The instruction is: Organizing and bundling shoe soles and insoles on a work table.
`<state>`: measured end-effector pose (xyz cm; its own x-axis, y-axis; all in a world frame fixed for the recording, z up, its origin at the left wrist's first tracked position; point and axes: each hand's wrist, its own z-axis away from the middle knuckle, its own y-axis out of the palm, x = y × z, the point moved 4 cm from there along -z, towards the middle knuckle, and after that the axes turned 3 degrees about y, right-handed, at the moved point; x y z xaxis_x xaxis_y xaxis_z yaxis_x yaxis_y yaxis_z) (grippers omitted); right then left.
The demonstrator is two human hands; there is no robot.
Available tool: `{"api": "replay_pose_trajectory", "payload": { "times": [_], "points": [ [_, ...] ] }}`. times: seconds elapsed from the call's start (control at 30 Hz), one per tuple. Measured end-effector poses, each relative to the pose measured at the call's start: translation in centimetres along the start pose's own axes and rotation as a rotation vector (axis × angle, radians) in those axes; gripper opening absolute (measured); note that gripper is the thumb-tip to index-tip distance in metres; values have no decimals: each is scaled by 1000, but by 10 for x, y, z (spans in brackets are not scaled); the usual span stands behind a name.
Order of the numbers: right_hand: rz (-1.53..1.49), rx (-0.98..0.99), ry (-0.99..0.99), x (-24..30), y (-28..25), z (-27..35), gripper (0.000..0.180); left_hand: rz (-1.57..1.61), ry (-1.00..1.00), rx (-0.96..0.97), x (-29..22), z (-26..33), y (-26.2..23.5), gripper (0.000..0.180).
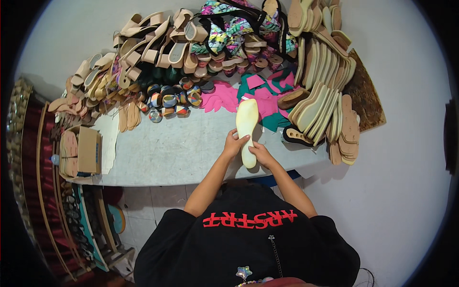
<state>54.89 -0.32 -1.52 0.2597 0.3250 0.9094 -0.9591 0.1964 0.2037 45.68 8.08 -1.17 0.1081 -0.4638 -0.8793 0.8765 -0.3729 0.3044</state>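
Between my two hands, above the near part of the table, is a pale yellow shoe insole (247, 119), its broad toe end pointing away from me. My left hand (234, 143) grips its left edge near the narrow middle, thumb on top. My right hand (263, 155) holds the right edge closer to the heel, thumb also on top. The fingers beneath are partly hidden by the insole. Just beyond its toe end lie pink fabric pieces (220, 95) and dark green ones (270, 122).
Heeled sandals (158, 40) are piled along the back of the grey table (162, 148). Stacked insoles (318, 112) stand at the right, beside a brown board (366, 93). A cardboard box (89, 149) sits at the left end. Patterned rolled pieces (169, 100) lie near the middle.
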Motion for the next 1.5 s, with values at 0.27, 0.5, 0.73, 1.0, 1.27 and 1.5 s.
{"api": "replay_pose_trajectory", "payload": {
  "times": [0.27, 0.5, 0.73, 1.0, 1.27, 1.5],
  "points": [
    [194, -205, -65, -10, 13, -8, 19, 3, 95, -34, -15, 1, -23, 36],
    [747, -473, -504, 50, 11, 0, 24, -224, 241, -34, -33, -1, -44, 46],
    [1164, -1187, -323, 145, -67, 36, 47, -498, 239, -96, -45, -12, -49, 55],
    [1486, -1088, -120, 147, -89, 27, 55, -758, 346, -299, -28, -27, -56, 57],
    [1711, -1037, -11, 159, -102, 20, 41, -780, 339, -336, -32, -22, -64, 60],
    [1404, -1250, -115, 146, -115, 37, 35, -739, 326, -255, -30, -26, -73, 59]
  ]
}}
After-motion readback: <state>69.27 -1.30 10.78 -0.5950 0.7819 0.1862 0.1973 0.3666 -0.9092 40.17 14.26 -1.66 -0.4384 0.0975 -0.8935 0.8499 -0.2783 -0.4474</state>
